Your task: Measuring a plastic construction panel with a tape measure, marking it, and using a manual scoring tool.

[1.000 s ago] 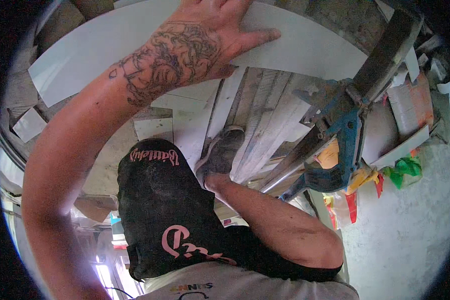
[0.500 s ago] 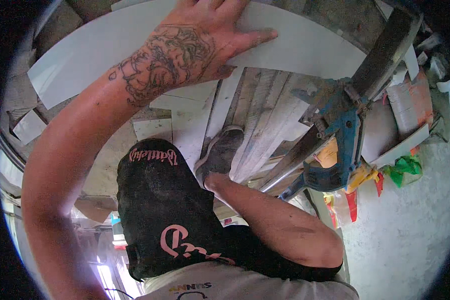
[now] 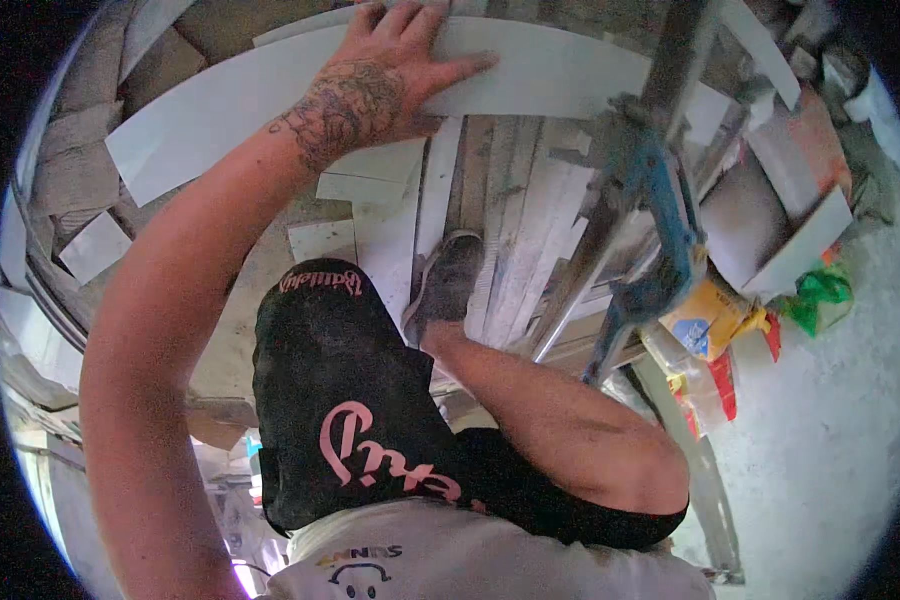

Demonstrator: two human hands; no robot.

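Observation:
My left hand (image 3: 395,85), tattooed on the back, lies with fingers spread on a long white strip (image 3: 225,110), seemingly tile or board. Some fingertips reach its far edge, and the thumb is by its near edge. At the strip's right end stands a blue metal tool (image 3: 665,215) with a dark bar and long rails, resembling a manual tile cutter. The bar is blurred and covers part of the strip. My right hand is out of view.
Below the strip, several long pale strips (image 3: 510,220) run toward me beside my dark shoe (image 3: 448,280). White offcuts (image 3: 95,247) are scattered at the left. Yellow and red bags (image 3: 710,320) and a green plastic wrapper (image 3: 820,300) lie by the pale wall (image 3: 810,440) at the right.
The blue tool and its dark bar have shifted left across the strip's right end. My left hand has moved a little left along the strip. The whole view has shifted slightly.

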